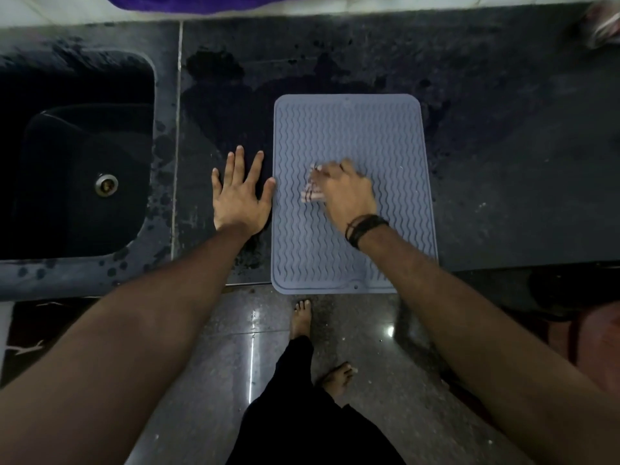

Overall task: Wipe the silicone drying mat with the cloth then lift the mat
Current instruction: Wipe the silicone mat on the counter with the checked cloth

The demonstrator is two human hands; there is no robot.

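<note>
Fingers of the right hand (345, 193) close over a bunched, striped cloth (312, 186), pressing it onto the middle of the grey silicone drying mat (352, 135); the cloth is blurred and partly hidden under the knuckles. Dark bands (365, 229) circle that wrist. The left hand (240, 196) lies flat with fingers spread and holding nothing on the dark stone counter (503, 162), its thumb touching the mat's left edge. The wavy-ribbed mat lies flat on the counter, its near edge overhanging the counter's front. Wet patches (214, 67) darken the stone to the far left of the mat. A dark sink (80, 156) with a metal drain (106, 184) sits well to the left. Below the counter, two bare feet (302, 317) stand on the glossy speckled floor (385, 380), dark trousers above them.
</note>
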